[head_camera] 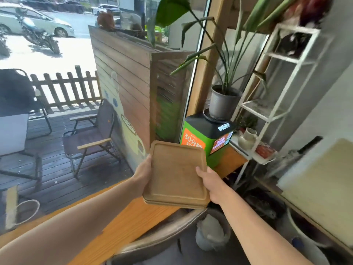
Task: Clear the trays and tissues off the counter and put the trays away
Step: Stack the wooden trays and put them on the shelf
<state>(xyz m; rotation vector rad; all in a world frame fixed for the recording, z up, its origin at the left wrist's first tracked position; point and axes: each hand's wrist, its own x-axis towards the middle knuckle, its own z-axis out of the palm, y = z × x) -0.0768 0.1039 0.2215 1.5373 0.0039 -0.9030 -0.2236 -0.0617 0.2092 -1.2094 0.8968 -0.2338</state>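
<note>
A stack of wooden trays (176,175) is held in the air above the orange counter (133,219), the left hand (142,174) gripping its left edge and the right hand (212,185) gripping its right edge. Beyond the trays stands a green-and-black box (206,138) bearing a potted plant (224,101).

Daylight is pouring in through the window (57,92) up and left of the held trays (175,175), and the street beyond is washing out to near white. The trays and both forearms are catching soft, even light, with only a faint shadow showing under the trays' near edge. Right of the grip, the white shelf (277,83) is smearing with motion blur (its contents cannot be read). Straight lines are bowing toward the picture's edges, and the floor below the grip is sitting dimmer.
</note>
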